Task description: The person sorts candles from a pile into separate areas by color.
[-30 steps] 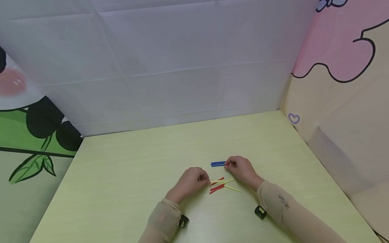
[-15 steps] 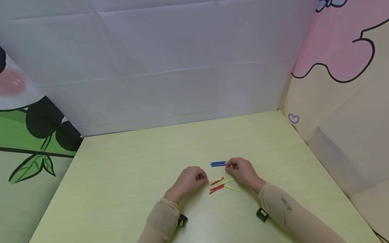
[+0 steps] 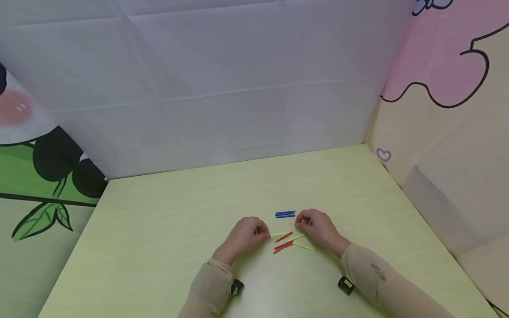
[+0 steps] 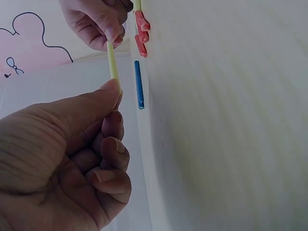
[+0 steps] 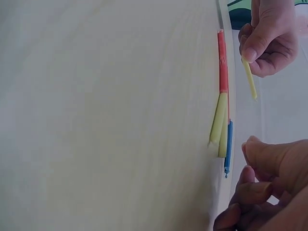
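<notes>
At your far left, a panel printed with dark round shapes and a green leaf (image 3: 41, 219) borders the pale table (image 3: 159, 229). Your beige left sleeve (image 3: 210, 282) leads up to your left hand (image 3: 243, 237), with a small black camera (image 3: 237, 287) at its wrist. That hand pinches one end of a yellow stick (image 4: 113, 67) between thumb and fingers, and the stick points right, toward the other hand. Just beyond it on the table, a single red stick (image 3: 284, 237) lies slanted, with a pair of red sticks (image 3: 282, 247) nearer you, side by side. Farther from you, a group of blue sticks (image 3: 285, 214) lies in a neat row, nearly parallel. Two loose yellow sticks (image 3: 303, 246) fan out rightward from the red pair. Your right hand (image 3: 317, 226) is just beside the blue group and well apart from the left; its fingers curl loosely, with a gap between thumb and forefinger, and it grips nothing. Another black camera (image 3: 346, 285) sits by your right sleeve (image 3: 381, 278), and past the table stands a pink-and-beige wall (image 3: 441, 53).
</notes>
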A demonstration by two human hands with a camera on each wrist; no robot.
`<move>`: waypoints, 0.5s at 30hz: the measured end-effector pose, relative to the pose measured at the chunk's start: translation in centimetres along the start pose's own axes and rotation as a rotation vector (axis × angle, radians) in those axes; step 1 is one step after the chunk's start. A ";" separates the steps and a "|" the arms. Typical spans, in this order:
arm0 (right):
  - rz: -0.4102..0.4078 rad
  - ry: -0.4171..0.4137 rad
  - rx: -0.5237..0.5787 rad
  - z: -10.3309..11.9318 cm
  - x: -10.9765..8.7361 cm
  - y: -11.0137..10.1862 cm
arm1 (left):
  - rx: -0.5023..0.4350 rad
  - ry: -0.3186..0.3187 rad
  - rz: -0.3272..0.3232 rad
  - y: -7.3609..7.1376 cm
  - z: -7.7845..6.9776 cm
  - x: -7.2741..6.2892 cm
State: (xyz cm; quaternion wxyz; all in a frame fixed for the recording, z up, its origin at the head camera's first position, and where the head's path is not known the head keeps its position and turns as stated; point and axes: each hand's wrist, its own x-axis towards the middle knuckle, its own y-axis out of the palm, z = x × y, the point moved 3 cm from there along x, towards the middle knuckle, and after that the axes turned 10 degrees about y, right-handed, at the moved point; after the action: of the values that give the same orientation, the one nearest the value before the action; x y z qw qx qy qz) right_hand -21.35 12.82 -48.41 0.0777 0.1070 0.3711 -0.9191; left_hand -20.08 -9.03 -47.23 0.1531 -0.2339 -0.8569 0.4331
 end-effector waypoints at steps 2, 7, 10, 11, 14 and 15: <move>0.001 -0.004 0.008 0.0 -0.2 0.0 | 0.004 0.002 -0.002 0.0 0.1 0.0; 0.007 -0.029 0.017 -0.1 -0.6 -0.1 | 0.011 -0.010 0.000 -0.2 0.2 -0.1; 0.005 -0.041 0.014 -0.3 -0.8 -0.1 | 0.012 -0.011 -0.001 -0.3 0.3 -0.1; 0.006 -0.042 0.015 -0.4 -0.9 -0.2 | 0.014 -0.010 -0.002 -0.3 0.3 -0.1; 0.005 -0.044 0.010 -0.6 -1.1 -0.2 | 0.017 -0.006 -0.009 -0.3 0.4 -0.1; 0.007 -0.041 0.011 -0.6 -1.2 -0.3 | 0.018 -0.005 -0.011 -0.3 0.5 -0.1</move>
State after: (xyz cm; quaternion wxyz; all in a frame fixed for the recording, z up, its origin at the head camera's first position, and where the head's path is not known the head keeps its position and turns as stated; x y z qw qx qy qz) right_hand -20.19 13.54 -48.38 0.0880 0.0899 0.3638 -0.9229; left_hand -20.27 -9.60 -47.25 0.1554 -0.2267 -0.8547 0.4404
